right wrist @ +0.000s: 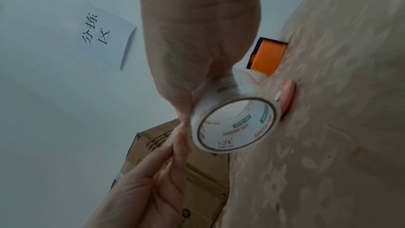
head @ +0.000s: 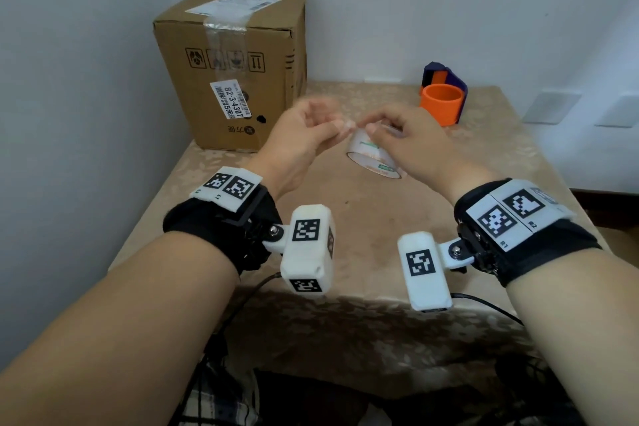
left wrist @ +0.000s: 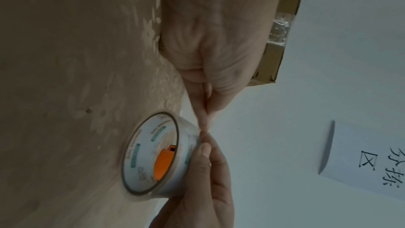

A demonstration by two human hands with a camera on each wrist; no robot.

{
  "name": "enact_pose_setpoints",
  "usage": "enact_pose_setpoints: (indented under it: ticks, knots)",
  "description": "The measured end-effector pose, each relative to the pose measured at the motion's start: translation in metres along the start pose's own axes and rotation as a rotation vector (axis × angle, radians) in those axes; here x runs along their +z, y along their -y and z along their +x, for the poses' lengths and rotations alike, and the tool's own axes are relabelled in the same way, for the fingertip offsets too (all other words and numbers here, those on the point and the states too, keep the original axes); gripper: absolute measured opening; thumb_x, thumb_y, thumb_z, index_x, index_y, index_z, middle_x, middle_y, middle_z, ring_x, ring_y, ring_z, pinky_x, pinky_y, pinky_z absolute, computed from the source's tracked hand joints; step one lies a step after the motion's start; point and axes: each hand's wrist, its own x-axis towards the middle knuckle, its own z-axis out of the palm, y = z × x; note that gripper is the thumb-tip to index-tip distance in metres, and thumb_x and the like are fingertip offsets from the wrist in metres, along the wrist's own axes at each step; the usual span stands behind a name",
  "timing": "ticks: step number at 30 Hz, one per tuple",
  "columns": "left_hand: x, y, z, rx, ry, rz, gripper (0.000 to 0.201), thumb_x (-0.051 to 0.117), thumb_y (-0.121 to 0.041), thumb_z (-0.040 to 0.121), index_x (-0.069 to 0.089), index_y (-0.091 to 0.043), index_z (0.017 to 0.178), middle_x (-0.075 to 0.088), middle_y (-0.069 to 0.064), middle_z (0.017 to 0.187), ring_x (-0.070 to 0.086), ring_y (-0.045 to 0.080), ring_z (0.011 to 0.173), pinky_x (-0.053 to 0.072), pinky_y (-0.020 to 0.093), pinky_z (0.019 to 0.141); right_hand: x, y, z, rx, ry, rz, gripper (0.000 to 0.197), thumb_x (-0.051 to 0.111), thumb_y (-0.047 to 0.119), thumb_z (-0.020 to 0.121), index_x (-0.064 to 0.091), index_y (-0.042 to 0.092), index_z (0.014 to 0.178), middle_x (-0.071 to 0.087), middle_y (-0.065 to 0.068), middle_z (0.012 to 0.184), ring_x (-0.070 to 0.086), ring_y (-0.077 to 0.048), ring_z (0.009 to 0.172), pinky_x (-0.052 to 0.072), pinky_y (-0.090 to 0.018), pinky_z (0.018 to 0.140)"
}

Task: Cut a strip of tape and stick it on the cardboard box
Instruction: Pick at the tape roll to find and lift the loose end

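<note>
My right hand gripped the tape roll at frame centre, just above the surface. My left hand pinched at the roll's top edge, thumb and forefinger closed. The cardboard box stood upper left.

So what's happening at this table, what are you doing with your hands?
A person is working on a roll of clear tape. The right hand holds the roll just above the table, while the left hand pinches at its edge, apparently the loose end. No strip is cut yet. The cardboard box stands behind, an orange tape dispenser to the right.
</note>
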Motion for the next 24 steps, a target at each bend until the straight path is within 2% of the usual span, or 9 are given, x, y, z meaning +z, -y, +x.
enact_pose_setpoints:
  ticks: [2,4,6,9,14,17,21,22,24]
  knots:
    - [-0.001,0.001,0.002,-0.031,-0.025,-0.045,0.049,0.058,0.014,0.083,0.043,-0.018,0.116,0.06,0.015,0.094,0.067,0.022,0.084,0.057,0.02,0.073,0.002,-0.001,0.001,0.013,-0.011,0.014,0.017,0.053,0.023,0.092,0.069,0.019,0.1,0.067,0.003,0.093,0.061,-0.015,0.093,0.047,-0.032,0.084]
    - [-0.002,0.0,0.003,-0.041,-0.042,0.002,0.045,0.061,0.012,0.081,0.049,-0.014,0.115,0.063,0.012,0.091,0.065,0.021,0.084,0.057,0.025,0.075,0.004,-0.001,0.001,0.011,-0.015,0.007,0.017,0.055,0.025,0.092,0.069,0.016,0.096,0.067,0.004,0.087,0.06,-0.01,0.087,0.046,-0.032,0.082]
    - [-0.002,-0.002,0.001,0.001,-0.056,0.109,0.028,0.066,0.006,0.08,0.058,-0.013,0.099,0.065,0.006,0.087,0.064,0.01,0.077,0.051,0.018,0.073,0.006,0.002,0.001,0.013,-0.005,0.016,0.018,0.056,0.025,0.092,0.068,0.013,0.094,0.065,0.005,0.083,0.058,-0.009,0.083,0.044,-0.03,0.08]
    - [-0.002,-0.003,0.0,0.088,-0.051,0.151,0.022,0.065,0.006,0.08,0.057,-0.015,0.077,0.066,0.005,0.084,0.058,-0.007,0.054,0.041,0.004,0.052,0.007,0.009,0.0,0.013,0.027,0.04,0.017,0.056,0.024,0.092,0.068,0.012,0.094,0.069,-0.002,0.093,0.061,-0.016,0.091,0.046,-0.032,0.085]
    - [-0.002,-0.004,0.002,0.129,-0.002,0.005,0.029,0.055,0.016,0.083,0.051,-0.01,0.071,0.069,0.005,0.078,0.068,0.007,0.074,0.056,0.018,0.071,0.01,0.017,-0.002,0.003,0.067,0.066,0.016,0.055,0.017,0.093,0.068,0.008,0.096,0.068,-0.006,0.094,0.061,-0.017,0.088,0.048,-0.032,0.083]
    - [0.001,-0.006,0.001,0.092,0.03,-0.097,0.03,0.052,0.017,0.085,0.045,-0.01,0.073,0.068,0.006,0.075,0.069,0.012,0.073,0.058,0.019,0.069,0.011,0.017,-0.002,0.017,0.048,0.096,0.019,0.057,0.019,0.092,0.068,0.006,0.1,0.071,-0.012,0.1,0.064,-0.019,0.092,0.05,-0.037,0.088]
    - [0.0,-0.01,0.002,-0.039,0.036,-0.207,0.029,0.049,0.015,0.088,0.044,-0.011,0.076,0.062,0.008,0.08,0.067,0.013,0.071,0.059,0.018,0.069,0.009,0.013,-0.001,0.032,0.023,0.113,0.019,0.057,0.027,0.091,0.069,0.022,0.105,0.071,0.003,0.103,0.064,-0.014,0.1,0.049,-0.041,0.095]
    - [-0.001,-0.011,0.003,-0.067,0.03,-0.19,0.027,0.049,0.014,0.088,0.046,-0.011,0.077,0.06,0.008,0.081,0.065,0.013,0.072,0.058,0.017,0.067,0.008,0.013,-0.001,0.031,0.043,0.101,0.019,0.056,0.026,0.091,0.068,0.026,0.105,0.071,0.004,0.103,0.064,-0.013,0.1,0.05,-0.039,0.093]
    - [-0.004,-0.012,0.004,-0.064,0.003,-0.026,0.024,0.051,0.013,0.087,0.053,-0.009,0.078,0.059,0.008,0.081,0.062,0.013,0.072,0.056,0.015,0.064,0.006,0.013,-0.002,0.08,0.115,0.13,0.027,0.05,0.018,0.09,0.067,0.029,0.107,0.069,0.005,0.104,0.064,-0.013,0.097,0.051,-0.03,0.078]
